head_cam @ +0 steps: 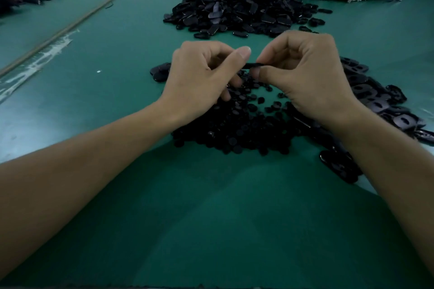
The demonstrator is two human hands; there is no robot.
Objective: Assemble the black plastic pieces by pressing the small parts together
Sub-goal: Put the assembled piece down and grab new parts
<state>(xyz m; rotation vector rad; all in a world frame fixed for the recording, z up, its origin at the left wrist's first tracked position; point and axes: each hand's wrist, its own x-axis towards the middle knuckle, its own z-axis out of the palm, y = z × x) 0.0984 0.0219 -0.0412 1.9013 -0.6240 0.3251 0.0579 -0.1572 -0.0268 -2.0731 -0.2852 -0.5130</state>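
Head view. Held a thin black plastic piece [250, 65] edge-on and roughly level, above the table, bridging the two hands. Pinched its left end with the left hand [202, 75]: thumb laid over the top, forefinger curled beneath, remaining fingers bent down toward the stock below. Pinched its right end with the right hand [305, 77]: thumb and forefinger closed on it, other fingers curled in. Gripped at both ends, probably so that thumb pressure could seat a small part into the piece (the small part itself could not be made out between the fingertips). Worked directly over the pile of small round parts [234, 129], presumably so that the next one lay within reach. Found the flat slotted pieces [375, 103] just beside the right wrist on the green mat [211, 218], likely for the same reason. Noted a large heap [234, 9] farther back, well apart from the hands; could not tell whether finished or raw stock. Judged the pressing step in hand, not yet shown complete.
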